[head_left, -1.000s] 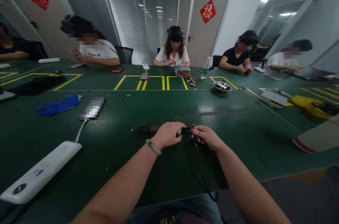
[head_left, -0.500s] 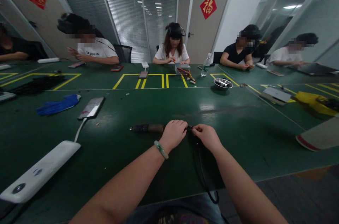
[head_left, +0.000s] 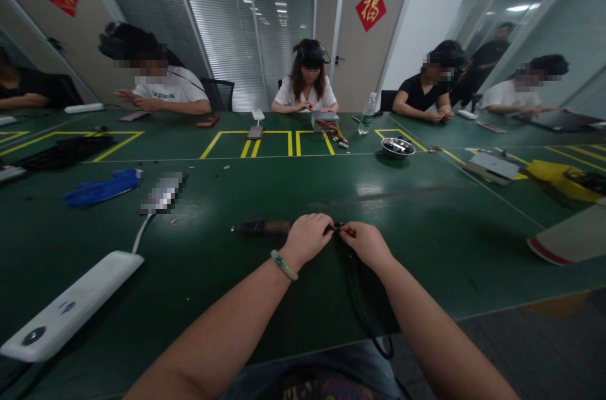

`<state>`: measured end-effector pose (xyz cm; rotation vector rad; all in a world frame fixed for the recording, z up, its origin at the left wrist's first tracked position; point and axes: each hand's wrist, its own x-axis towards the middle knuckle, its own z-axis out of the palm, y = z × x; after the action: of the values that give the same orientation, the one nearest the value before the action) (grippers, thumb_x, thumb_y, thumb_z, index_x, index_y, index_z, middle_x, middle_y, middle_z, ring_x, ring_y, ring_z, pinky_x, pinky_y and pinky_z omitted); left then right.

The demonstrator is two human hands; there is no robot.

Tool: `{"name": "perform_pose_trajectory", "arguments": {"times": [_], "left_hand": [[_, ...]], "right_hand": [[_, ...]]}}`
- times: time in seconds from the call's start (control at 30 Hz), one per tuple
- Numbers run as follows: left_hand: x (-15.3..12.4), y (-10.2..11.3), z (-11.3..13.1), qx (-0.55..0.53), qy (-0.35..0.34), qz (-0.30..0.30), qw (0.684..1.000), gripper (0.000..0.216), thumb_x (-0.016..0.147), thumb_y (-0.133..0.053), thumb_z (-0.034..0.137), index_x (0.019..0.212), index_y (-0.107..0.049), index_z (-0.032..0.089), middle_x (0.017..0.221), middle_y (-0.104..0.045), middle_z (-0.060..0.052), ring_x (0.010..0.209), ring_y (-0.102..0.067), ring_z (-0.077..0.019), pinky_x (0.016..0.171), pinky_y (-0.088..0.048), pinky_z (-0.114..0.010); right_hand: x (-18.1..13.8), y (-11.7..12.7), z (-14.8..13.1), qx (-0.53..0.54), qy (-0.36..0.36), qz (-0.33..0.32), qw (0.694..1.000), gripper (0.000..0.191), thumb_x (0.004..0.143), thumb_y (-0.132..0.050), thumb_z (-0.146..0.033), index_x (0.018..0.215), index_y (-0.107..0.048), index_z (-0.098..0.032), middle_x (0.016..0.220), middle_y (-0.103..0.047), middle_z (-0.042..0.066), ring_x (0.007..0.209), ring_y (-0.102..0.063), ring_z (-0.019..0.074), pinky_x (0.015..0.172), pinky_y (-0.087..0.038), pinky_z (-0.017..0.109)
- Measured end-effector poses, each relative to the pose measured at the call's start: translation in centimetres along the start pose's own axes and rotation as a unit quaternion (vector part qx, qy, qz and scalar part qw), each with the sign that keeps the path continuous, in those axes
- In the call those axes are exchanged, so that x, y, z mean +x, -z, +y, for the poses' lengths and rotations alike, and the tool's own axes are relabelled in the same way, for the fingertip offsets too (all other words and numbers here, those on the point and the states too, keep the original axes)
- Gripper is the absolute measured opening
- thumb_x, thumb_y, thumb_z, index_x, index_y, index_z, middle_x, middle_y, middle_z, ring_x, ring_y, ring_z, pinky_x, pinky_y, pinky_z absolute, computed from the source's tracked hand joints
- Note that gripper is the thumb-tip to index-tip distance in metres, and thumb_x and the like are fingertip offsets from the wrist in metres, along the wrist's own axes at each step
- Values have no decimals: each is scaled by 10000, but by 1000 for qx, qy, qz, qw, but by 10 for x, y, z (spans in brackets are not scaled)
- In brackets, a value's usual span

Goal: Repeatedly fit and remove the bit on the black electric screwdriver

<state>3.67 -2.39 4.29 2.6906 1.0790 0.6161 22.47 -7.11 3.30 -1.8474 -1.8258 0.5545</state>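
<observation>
A dark, rod-shaped tool [head_left: 262, 228] lies on the green table [head_left: 426, 223], its free end pointing left. My left hand [head_left: 307, 237] is closed over its right end. My right hand [head_left: 365, 242] pinches a small part at the tool's tip, right beside my left fingers. A black cable [head_left: 364, 318] runs from under my right hand toward me and drops off the table's edge. What is between the fingertips is too small to make out.
A white power strip [head_left: 71, 308] sits at the near left, its cord leading to a phone [head_left: 162, 193]. A blue glove [head_left: 101, 187] lies beyond. A metal bowl [head_left: 398, 147] and a water bottle [head_left: 367, 113] stand farther off. Several people sit around the table.
My left hand has slid right along the tool until it meets my right hand, which has closed in on the tip. The view has shifted slightly.
</observation>
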Motion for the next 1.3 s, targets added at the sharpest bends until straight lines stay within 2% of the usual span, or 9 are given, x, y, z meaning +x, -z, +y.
{"name": "perform_pose_trajectory", "arguments": {"times": [0.27, 0.53, 0.67, 1.07, 1.13, 1.3], "left_hand": [[0, -2, -1, 0, -5, 5, 1000, 108, 907, -560, 280, 968, -612, 208, 957, -658, -20, 915, -601, -190, 814, -439, -329], [1, -3, 0, 5, -4, -1, 1000, 95, 900, -557, 241, 967, -616, 208, 958, -654, -29, 925, -596, -198, 830, -431, -335], [1, -1, 0, 1, -5, -11, 1000, 92, 893, -555, 215, 962, -614, 205, 963, -646, -27, 921, -593, -194, 819, -439, -327], [0, -4, -2, -5, -11, -10, 1000, 98, 901, -520, 177, 946, -607, 187, 956, -639, -43, 928, -593, -199, 857, -448, -343], [0, -4, -2, -2, -12, -11, 1000, 98, 900, -520, 178, 947, -605, 188, 957, -641, -44, 926, -595, -202, 853, -448, -344], [1, -4, -2, 10, -13, -1, 1000, 97, 891, -519, 164, 944, -596, 191, 958, -647, -44, 920, -600, -207, 855, -447, -349]], "right_hand": [[-2, -3, -4, 17, 8, 8, 1000, 220, 853, -546, -340, 941, -721, -240, 792, -715, 0, 693, -620, 145, 609, -385, 231], [-2, -9, -10, -97, 48, 52, 993, 179, 878, -548, -278, 980, -691, -244, 931, -711, 8, 829, -633, 156, 728, -428, 244], [-1, -8, -13, -139, 67, 61, 986, 159, 877, -550, -237, 961, -684, -221, 926, -700, 22, 857, -627, 169, 774, -434, 259], [12, 13, -17, -231, 182, -8, 956, 181, 904, -513, -194, 910, -695, -200, 902, -672, 47, 887, -612, 170, 843, -445, 273], [14, 13, -15, -240, 195, -15, 951, 177, 902, -521, -195, 938, -694, -205, 941, -673, 46, 922, -609, 172, 857, -450, 279], [16, 10, -13, -245, 192, -13, 950, 193, 917, -504, -215, 1029, -661, -213, 1245, -615, 64, 1130, -561, 183, 973, -414, 303]]}}
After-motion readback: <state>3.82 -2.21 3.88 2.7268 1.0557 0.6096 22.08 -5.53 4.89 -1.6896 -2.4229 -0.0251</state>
